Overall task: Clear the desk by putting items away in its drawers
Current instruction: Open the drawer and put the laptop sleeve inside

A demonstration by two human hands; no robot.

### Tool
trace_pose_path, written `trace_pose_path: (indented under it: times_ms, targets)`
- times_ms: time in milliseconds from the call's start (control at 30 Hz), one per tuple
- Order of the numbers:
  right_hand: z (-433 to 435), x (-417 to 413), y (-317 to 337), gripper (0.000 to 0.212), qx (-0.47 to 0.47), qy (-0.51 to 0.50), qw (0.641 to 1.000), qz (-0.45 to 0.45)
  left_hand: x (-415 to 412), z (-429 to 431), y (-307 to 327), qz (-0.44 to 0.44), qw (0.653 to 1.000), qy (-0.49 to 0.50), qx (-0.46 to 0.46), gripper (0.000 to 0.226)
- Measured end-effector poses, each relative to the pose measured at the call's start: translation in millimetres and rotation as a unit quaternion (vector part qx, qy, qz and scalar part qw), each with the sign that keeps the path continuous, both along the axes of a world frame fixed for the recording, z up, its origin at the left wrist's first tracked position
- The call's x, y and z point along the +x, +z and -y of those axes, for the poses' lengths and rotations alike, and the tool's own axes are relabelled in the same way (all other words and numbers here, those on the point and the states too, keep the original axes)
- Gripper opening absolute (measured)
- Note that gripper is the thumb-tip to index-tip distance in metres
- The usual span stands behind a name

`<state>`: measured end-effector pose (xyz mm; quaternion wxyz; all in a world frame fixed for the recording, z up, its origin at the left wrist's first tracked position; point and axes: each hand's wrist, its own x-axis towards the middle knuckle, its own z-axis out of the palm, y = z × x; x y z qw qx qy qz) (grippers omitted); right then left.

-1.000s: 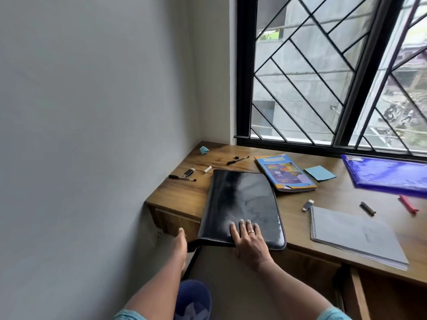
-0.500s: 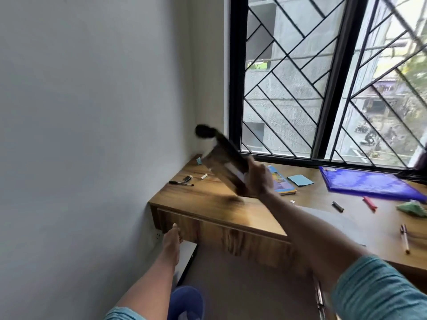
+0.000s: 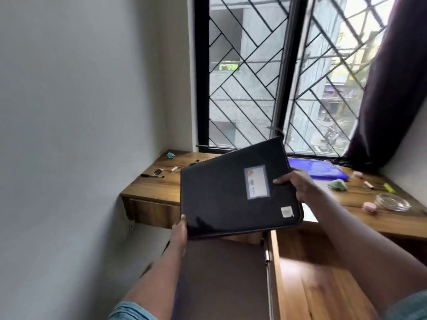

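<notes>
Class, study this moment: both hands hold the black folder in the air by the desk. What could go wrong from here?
1. The black folder is tilted. The left hand holds only its bottom corner and the right hand one edge, so it might slip and fall.
2. Swung towards the open drawer, it could knock the glass dish on the desk.

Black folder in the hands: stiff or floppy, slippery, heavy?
Probably stiff: the black folder looks flat though held only at two edges. Possibly slick, since its cover shows a sheen. Likely not light: both the left hand and right hand grip it.
</notes>
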<state>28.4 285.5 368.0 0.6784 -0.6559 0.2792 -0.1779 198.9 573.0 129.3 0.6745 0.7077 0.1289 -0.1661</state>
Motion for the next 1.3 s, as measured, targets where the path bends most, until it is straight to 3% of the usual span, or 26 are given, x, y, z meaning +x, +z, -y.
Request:
trace_pose_path:
  times_ms: [100,167,300,434,567,700,834,934,1134,1301]
  targets:
    - [33,-40,-21,0.037,0.043,0.026,0.998,-0.035,-16,25,10,-0.032,0.999,0.000,-0.002,0.099]
    - [63,-65,-34,0.056,0.055,0.032,0.996,-0.065,-69,46,57,-0.056,0.998,-0.042,-0.011,0.080]
    - [113,-124,-57,0.026,0.093,0.032,0.988,-0.122,-137,97,82,-0.080,0.990,-0.118,0.009,0.049]
    - [173,-188,-99,0.042,0.129,0.014,0.977,-0.172,-169,161,65,-0.065,0.986,-0.148,0.046,0.048]
    - [229,-249,-141,0.033,0.153,-0.012,0.968,-0.199,-185,222,26,-0.048,0.981,-0.160,0.096,0.051]
    - [275,-297,-175,0.026,0.150,-0.015,0.955,-0.255,-236,272,25,-0.052,0.974,-0.179,0.128,0.036]
    - [301,-315,-198,0.030,0.122,0.002,0.943,-0.311,-270,300,14,-0.032,0.966,-0.177,0.185,0.032]
    - [309,-311,-213,0.019,0.110,-0.005,0.942,-0.316,-275,306,4,-0.041,0.961,-0.176,0.208,0.032]
    - [332,-280,-263,0.054,0.088,-0.009,0.949,-0.304,-257,316,-6,-0.068,0.931,-0.271,0.234,0.060]
    - [358,-248,-312,0.073,0.074,-0.009,0.953,-0.294,-223,331,-22,-0.055,0.916,-0.283,0.279,0.112]
